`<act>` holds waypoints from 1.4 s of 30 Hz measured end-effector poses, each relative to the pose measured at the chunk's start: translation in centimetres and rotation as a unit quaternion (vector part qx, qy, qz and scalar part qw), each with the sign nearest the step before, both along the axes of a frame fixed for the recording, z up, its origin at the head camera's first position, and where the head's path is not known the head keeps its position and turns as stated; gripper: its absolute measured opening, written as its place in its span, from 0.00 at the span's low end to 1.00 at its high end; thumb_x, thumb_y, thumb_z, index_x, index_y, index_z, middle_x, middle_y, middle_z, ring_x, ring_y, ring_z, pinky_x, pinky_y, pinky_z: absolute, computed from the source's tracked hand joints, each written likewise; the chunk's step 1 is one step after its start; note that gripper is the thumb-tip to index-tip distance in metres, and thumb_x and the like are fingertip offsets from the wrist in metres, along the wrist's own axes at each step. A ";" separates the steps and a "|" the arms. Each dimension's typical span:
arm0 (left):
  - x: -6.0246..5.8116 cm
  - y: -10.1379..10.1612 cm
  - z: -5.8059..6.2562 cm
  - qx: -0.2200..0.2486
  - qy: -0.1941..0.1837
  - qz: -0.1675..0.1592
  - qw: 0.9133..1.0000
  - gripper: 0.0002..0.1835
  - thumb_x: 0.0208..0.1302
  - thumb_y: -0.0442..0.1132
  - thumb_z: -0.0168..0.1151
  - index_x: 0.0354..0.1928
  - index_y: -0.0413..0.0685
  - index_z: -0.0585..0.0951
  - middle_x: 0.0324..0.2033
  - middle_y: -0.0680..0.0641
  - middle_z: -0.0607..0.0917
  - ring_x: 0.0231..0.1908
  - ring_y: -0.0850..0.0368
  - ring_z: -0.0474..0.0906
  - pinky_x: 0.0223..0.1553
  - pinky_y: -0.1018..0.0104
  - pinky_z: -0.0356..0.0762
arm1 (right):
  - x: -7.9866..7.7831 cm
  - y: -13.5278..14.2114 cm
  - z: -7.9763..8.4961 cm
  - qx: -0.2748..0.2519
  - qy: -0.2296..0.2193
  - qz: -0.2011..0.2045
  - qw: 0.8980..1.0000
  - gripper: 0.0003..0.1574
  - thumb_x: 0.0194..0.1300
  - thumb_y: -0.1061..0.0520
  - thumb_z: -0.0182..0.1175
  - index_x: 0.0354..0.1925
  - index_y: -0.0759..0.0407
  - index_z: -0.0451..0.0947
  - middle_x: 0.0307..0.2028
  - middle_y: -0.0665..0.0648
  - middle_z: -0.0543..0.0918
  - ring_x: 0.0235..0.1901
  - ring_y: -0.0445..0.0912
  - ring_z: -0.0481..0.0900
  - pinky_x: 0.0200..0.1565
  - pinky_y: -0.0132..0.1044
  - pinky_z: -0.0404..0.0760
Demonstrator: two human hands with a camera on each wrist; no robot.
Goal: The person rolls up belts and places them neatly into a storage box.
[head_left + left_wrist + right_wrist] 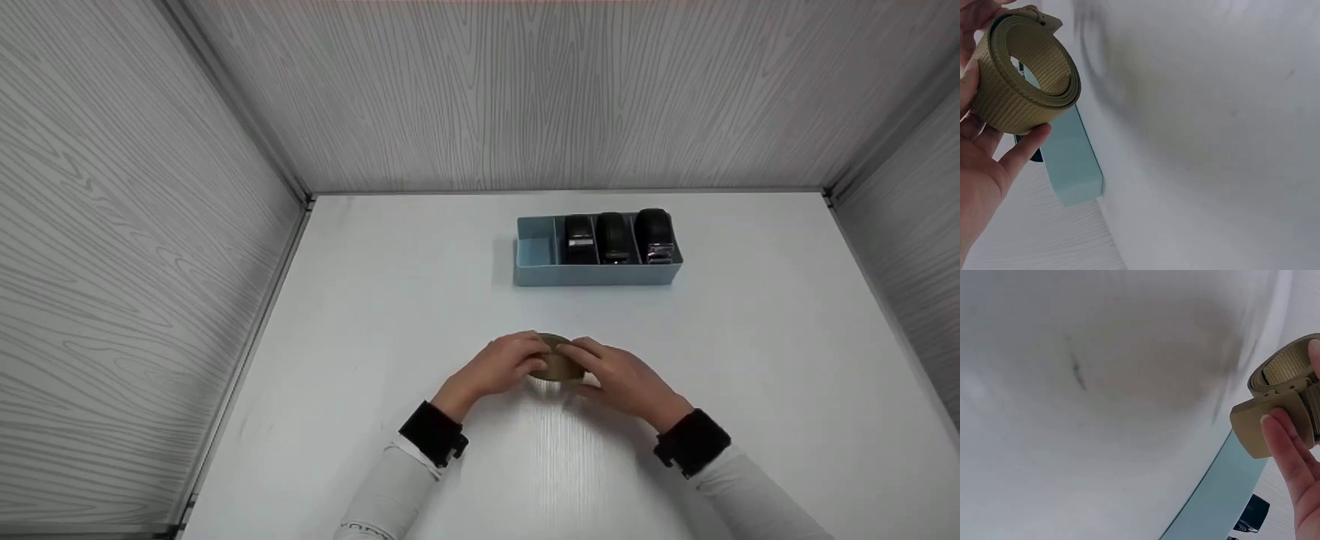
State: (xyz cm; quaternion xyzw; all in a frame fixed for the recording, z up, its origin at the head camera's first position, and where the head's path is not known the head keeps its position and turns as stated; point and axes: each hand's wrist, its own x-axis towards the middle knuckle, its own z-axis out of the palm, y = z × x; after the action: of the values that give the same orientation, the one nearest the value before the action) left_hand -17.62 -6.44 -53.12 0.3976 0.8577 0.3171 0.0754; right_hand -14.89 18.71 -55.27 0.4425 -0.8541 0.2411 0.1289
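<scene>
A tan woven belt (556,367), wound into a coil, is held between both hands over the white table. My left hand (510,361) grips its left side, with the fingers curled round the webbing in the left wrist view, where the coil (1027,107) shows its hollow middle. On the other side my right hand (626,379) holds the coil too. In the right wrist view its fingertips lie against the flat tan buckle (1264,424), and another finger or thumb sits on the coil's upper edge.
Beyond the hands stands a light blue divided box (592,275). Three dark rolled belts with buckles, one of them a black roll (655,229), fill its right compartments; the leftmost compartment (535,251) holds nothing. Grey wood-grain panels (480,97) wall the table's back and sides.
</scene>
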 end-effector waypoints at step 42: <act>-8.4 0.9 -0.1 -0.194 0.076 0.206 0.956 0.35 0.68 0.39 0.61 0.74 0.51 0.62 0.75 0.46 0.53 0.71 0.51 0.55 0.60 0.49 0.67 | -2.3 0.5 3.1 -0.021 -0.038 -0.141 0.989 0.28 0.62 0.55 0.69 0.61 0.50 0.79 0.36 0.56 0.82 0.27 0.47 0.80 0.29 0.41 0.79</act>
State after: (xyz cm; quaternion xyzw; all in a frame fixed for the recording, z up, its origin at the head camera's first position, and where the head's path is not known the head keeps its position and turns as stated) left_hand -26.07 -5.50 -53.21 0.2135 0.9691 0.1221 0.0184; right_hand -17.23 19.19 -52.20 0.3050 -0.9071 0.2551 0.1383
